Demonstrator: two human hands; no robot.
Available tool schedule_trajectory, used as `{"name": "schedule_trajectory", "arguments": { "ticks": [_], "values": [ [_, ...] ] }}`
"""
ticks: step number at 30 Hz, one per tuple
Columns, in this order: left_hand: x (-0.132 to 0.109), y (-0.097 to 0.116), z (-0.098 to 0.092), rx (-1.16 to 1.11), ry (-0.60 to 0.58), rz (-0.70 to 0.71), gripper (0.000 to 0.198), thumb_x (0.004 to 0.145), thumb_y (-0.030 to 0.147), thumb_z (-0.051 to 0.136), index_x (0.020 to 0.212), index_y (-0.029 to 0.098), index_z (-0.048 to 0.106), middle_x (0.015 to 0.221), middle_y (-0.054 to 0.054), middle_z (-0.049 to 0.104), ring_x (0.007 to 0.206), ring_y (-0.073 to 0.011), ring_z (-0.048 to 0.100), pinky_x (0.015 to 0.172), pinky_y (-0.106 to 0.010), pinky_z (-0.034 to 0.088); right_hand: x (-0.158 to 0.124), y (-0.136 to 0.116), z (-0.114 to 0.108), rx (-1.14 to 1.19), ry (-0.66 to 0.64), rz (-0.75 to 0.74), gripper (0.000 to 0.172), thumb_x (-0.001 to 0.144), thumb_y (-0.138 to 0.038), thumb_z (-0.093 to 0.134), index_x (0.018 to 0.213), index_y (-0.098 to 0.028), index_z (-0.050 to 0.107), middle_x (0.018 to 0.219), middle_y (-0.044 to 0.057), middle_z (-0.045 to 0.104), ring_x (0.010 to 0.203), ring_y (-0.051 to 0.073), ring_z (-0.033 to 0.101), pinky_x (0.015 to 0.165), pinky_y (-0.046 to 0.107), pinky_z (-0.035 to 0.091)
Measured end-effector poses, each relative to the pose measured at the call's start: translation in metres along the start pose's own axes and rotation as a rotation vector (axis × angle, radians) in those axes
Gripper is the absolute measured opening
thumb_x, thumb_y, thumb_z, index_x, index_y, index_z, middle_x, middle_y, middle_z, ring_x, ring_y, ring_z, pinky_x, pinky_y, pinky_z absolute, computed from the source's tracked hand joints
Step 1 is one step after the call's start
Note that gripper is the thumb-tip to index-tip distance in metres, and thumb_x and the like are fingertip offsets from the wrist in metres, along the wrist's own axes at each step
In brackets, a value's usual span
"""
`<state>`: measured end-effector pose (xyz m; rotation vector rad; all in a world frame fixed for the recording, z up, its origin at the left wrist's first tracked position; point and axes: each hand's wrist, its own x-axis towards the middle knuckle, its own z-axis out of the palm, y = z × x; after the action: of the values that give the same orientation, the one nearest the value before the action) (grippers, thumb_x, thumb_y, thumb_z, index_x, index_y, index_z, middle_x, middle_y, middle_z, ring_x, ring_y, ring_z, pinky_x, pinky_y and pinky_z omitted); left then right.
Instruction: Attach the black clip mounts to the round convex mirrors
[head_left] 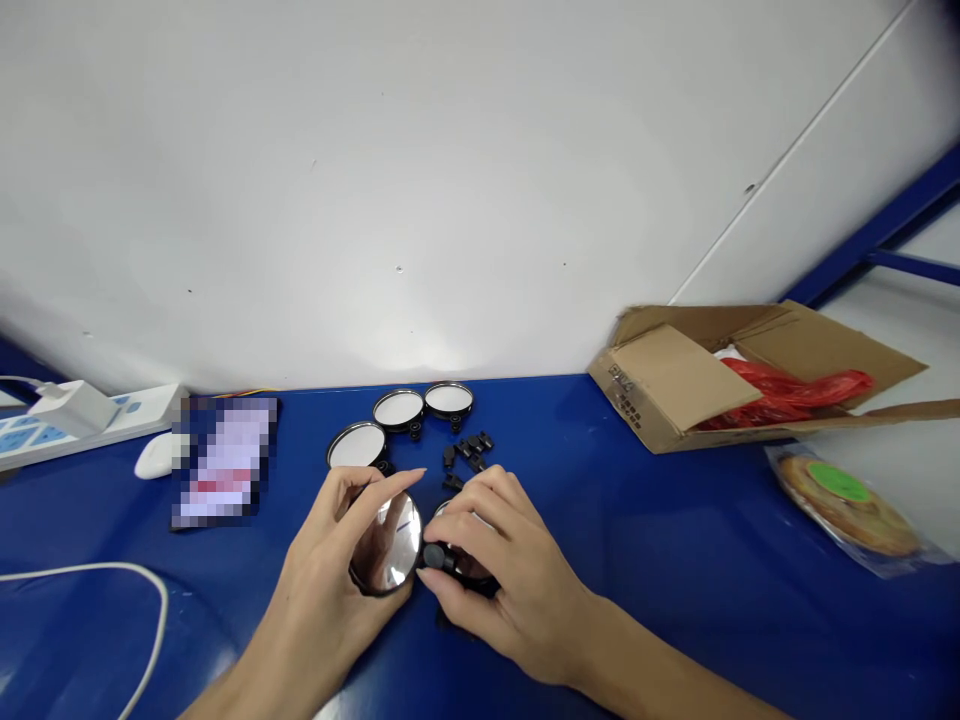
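My left hand (330,570) grips a small round mirror (388,543) by its rim, its face tilted up. My right hand (499,575) is closed on a black mount piece (435,556) pressed against the mirror's edge, and it covers another mirror beneath the fingers. Behind the hands lie three more round mirrors (397,410) in a row on the blue table (675,540). Beside them sits a small heap of black plastic clips (469,452).
An open cardboard box (675,385) with red plastic inside stands at the right. A wrapped round pastry (847,505) lies near it. At the left are a blurred phone (223,460), a white mouse (155,455), a power strip (90,412) and a white cable (142,600).
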<state>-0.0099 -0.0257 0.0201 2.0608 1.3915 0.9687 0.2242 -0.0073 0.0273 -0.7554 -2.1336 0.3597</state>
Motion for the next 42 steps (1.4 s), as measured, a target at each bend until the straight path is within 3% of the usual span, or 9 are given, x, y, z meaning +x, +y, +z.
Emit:
{"name": "schedule_trajectory", "arguments": {
  "ticks": [2,7,10,15,18,22,27,33,42],
  "values": [
    [-0.002,0.002,0.001,-0.013,-0.004,-0.004,0.071,0.099,0.012,0.070,0.159,0.046,0.057,0.127,-0.004,0.057,0.091,-0.0183,0.069,0.066,-0.026,0.062,0.000,0.000,0.001,-0.058,0.023,-0.023,0.006,0.112,-0.027,0.071,0.113,-0.021,0.074,0.100,0.004,0.072,0.092,0.022,0.057,0.085,0.039,0.045],
    [-0.003,0.001,-0.001,0.075,0.051,0.113,0.056,0.105,0.016,0.072,0.150,0.049,0.068,0.133,-0.005,0.048,0.116,-0.0240,0.069,0.090,-0.035,0.067,-0.001,0.003,-0.001,-0.185,0.038,-0.096,0.013,0.113,-0.030,0.073,0.109,-0.019,0.075,0.098,0.004,0.075,0.092,0.022,0.059,0.084,0.039,0.043],
    [-0.004,0.000,-0.002,0.085,0.061,0.129,0.051,0.104,0.017,0.074,0.146,0.045,0.071,0.134,-0.007,0.048,0.121,-0.0280,0.067,0.085,-0.034,0.067,-0.001,0.003,0.000,-0.253,0.032,-0.138,0.016,0.114,-0.032,0.073,0.108,-0.018,0.076,0.096,0.004,0.076,0.092,0.022,0.061,0.084,0.039,0.043],
    [-0.005,0.000,-0.002,0.077,0.058,0.181,0.046,0.102,0.012,0.072,0.137,0.042,0.075,0.135,-0.007,0.046,0.088,-0.0162,0.066,0.068,-0.027,0.063,-0.003,0.003,-0.002,-0.321,-0.015,-0.191,0.018,0.116,-0.031,0.071,0.109,-0.015,0.076,0.092,0.003,0.077,0.094,0.022,0.066,0.089,0.039,0.045],
    [-0.001,-0.002,-0.005,0.065,-0.003,0.231,0.045,0.103,0.005,0.064,0.132,0.038,0.076,0.133,-0.006,0.045,0.075,-0.0102,0.060,0.067,-0.025,0.060,-0.003,0.005,-0.005,-0.319,-0.055,-0.236,0.017,0.118,-0.029,0.068,0.117,-0.014,0.077,0.094,0.003,0.079,0.098,0.021,0.071,0.090,0.039,0.046],
    [0.007,-0.004,-0.018,0.117,-0.149,0.280,0.051,0.100,0.002,0.065,0.133,0.037,0.080,0.132,-0.008,0.053,0.092,-0.0182,0.066,0.078,-0.028,0.063,-0.002,0.007,-0.008,-0.314,-0.124,-0.302,0.016,0.118,-0.027,0.067,0.113,-0.017,0.079,0.093,0.000,0.080,0.095,0.018,0.072,0.085,0.037,0.047],
    [0.014,0.004,-0.035,0.177,-0.298,0.321,0.058,0.097,-0.003,0.065,0.135,0.039,0.080,0.132,-0.008,0.058,0.093,-0.0182,0.066,0.080,-0.027,0.064,-0.001,0.001,-0.012,-0.304,-0.109,-0.325,0.021,0.120,-0.022,0.062,0.108,-0.017,0.079,0.090,-0.001,0.079,0.095,0.016,0.072,0.090,0.036,0.048],
    [0.008,0.006,-0.019,0.145,-0.008,0.249,0.040,0.100,0.006,0.065,0.130,0.031,0.075,0.131,-0.009,0.051,0.095,-0.0205,0.067,0.073,-0.031,0.063,0.001,-0.010,-0.014,-0.446,0.040,-0.214,0.019,0.121,-0.027,0.061,0.119,-0.017,0.076,0.093,0.002,0.083,0.099,0.020,0.075,0.091,0.040,0.044],
    [0.005,0.015,-0.007,0.097,0.100,0.249,0.042,0.099,0.007,0.065,0.131,0.034,0.073,0.127,-0.006,0.048,0.091,-0.0183,0.066,0.067,-0.028,0.059,0.007,-0.009,-0.019,-0.475,0.067,-0.226,0.017,0.123,-0.027,0.059,0.121,-0.020,0.075,0.093,-0.001,0.085,0.101,0.019,0.077,0.092,0.040,0.041]
  ]
}}
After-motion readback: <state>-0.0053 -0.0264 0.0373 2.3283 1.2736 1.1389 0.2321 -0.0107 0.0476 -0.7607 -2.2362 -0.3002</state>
